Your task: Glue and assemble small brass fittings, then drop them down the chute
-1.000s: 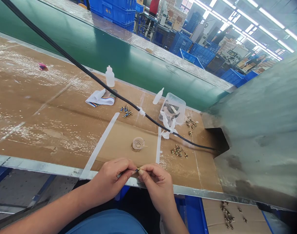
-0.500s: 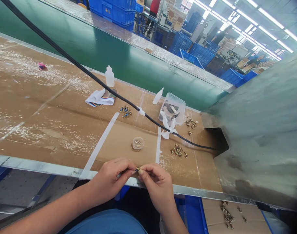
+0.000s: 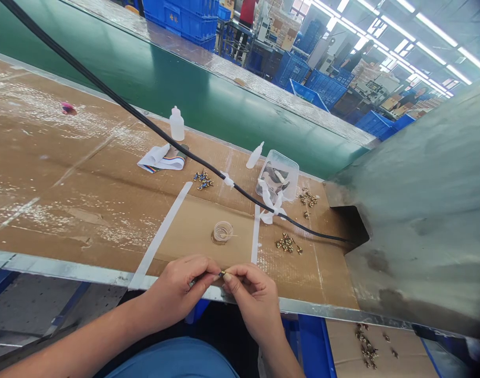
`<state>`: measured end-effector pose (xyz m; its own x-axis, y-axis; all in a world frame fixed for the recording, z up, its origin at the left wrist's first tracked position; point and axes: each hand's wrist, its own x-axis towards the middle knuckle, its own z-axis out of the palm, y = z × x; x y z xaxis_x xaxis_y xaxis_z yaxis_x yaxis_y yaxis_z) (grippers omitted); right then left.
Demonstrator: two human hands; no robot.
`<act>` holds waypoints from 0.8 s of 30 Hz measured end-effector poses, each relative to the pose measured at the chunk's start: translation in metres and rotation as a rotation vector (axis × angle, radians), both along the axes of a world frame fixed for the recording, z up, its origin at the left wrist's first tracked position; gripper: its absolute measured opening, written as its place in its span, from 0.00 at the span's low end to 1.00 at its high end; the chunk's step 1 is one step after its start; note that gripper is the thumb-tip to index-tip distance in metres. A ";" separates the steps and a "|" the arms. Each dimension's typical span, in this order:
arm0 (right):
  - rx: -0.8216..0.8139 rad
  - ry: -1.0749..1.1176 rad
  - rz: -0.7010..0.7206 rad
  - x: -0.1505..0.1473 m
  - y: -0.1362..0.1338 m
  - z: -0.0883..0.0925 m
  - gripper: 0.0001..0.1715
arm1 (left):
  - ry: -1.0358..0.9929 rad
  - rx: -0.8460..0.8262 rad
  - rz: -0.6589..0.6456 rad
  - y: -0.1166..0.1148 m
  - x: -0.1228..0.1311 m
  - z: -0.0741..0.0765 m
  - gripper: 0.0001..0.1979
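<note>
Fingers closed tight, the left hand and right hand pinch a small brass fitting, its long axis sideways along the cardboard-topped bench's near edge, behind a clear cup.

bright, even | overhead fluorescent tubes | glare on green belt | wide-angle edge distortion

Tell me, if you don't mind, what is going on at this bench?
A person is seated at a cardboard-covered bench, with their left hand and right hand meeting at its front edge, pinching a small brass fitting. Just ahead are a small clear cup and a loose pile of brass fittings. A clear plastic tub sits further back, and a black cable runs across the bench.
</note>
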<state>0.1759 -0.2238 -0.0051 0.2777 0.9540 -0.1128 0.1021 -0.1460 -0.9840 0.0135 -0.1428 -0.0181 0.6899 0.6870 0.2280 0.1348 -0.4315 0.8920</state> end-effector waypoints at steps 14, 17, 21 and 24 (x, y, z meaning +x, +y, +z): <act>-0.012 0.006 0.004 0.001 -0.001 -0.004 0.08 | 0.006 0.011 0.001 0.000 -0.001 -0.001 0.08; -0.012 0.005 0.005 0.001 -0.001 -0.002 0.08 | 0.013 0.001 0.000 -0.001 0.000 -0.001 0.08; -0.008 0.006 0.004 0.000 0.000 -0.001 0.08 | 0.013 0.000 0.007 -0.001 0.000 0.000 0.08; -0.007 0.008 0.002 0.000 0.000 0.000 0.08 | 0.017 -0.003 0.008 0.000 0.000 0.000 0.08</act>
<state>0.1761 -0.2238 -0.0053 0.2746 0.9539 -0.1213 0.0944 -0.1523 -0.9838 0.0132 -0.1431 -0.0180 0.6882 0.6932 0.2143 0.1534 -0.4276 0.8909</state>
